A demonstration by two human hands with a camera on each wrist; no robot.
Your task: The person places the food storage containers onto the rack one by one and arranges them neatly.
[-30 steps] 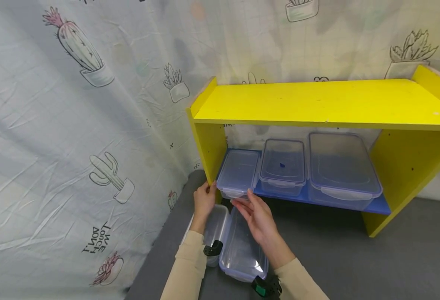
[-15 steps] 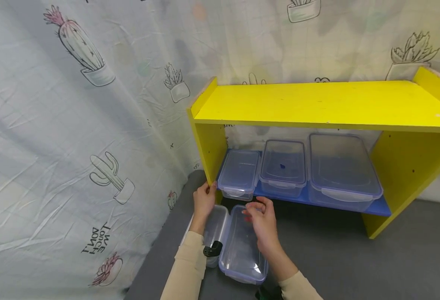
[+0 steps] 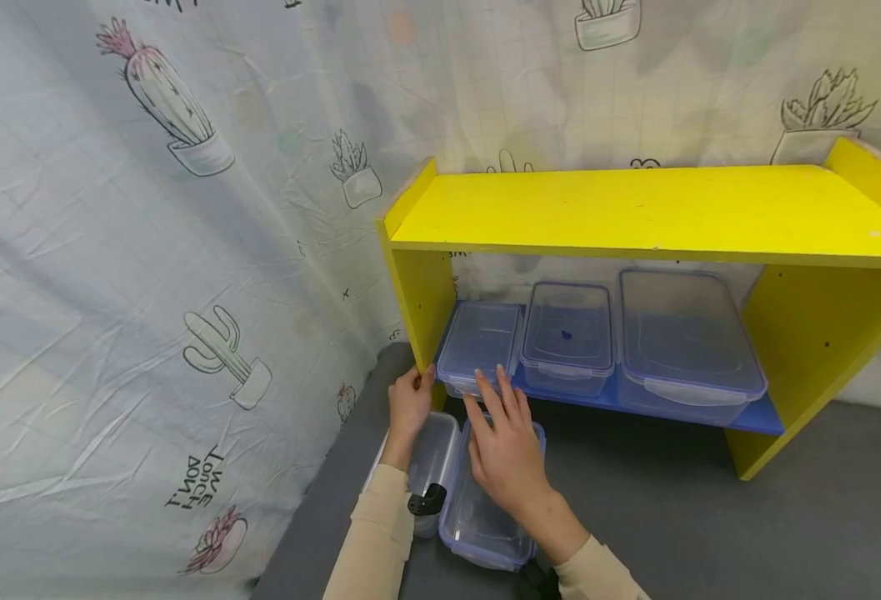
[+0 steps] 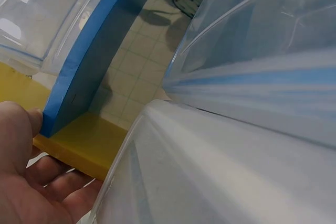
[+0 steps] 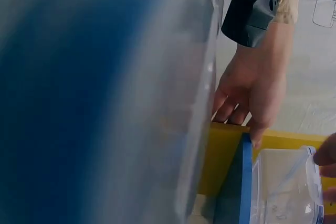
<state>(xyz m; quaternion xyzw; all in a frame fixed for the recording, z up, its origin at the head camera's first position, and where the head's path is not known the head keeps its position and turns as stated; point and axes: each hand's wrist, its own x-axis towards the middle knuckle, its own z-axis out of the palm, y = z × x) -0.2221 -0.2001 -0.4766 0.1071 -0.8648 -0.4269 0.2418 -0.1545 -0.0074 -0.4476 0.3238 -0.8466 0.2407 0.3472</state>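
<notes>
**Right hand at front of small box on blue shelf; left hand braced on yellow upright**

Right hand [image 3: 506, 454]: fingers straight and spread, a wide flat grip holding nothing. Fingertips reach the front edge of the small lidded box [image 3: 481, 346], which sits at the left end of the blue shelf board [image 3: 755, 412], inside the yellow rack [image 3: 635, 208]. Cannot tell whether the tips press the box or only hover at its near lip.

Left hand [image 3: 408, 400]: fingers wrap the front edge of the rack's left upright; the left wrist view shows the thumb against the corner of the blue board. Grip is closed on the rack, not on any box.

Key relation: the small box lies straight ahead of and just above the right hand, long axis running front to back into the rack. The right hand is the nearer one to its front face; the left is just beside its left corner.

Edges and room:
- Left of the box: the yellow upright, close.
- Right: medium lidded box [image 3: 568, 337], just beside, then large lidded box [image 3: 683, 342].
- Above: yellow top board, some gap.
- Open side is the front, toward the person.
- Below the right palm, on the grey surface [image 3: 673, 517]: a clear box [image 3: 485, 517], with an open tub [image 3: 432, 454] touching it on the left. These take up the spot directly in front of the shelf's left end; open grey surface lies to the right.
</notes>
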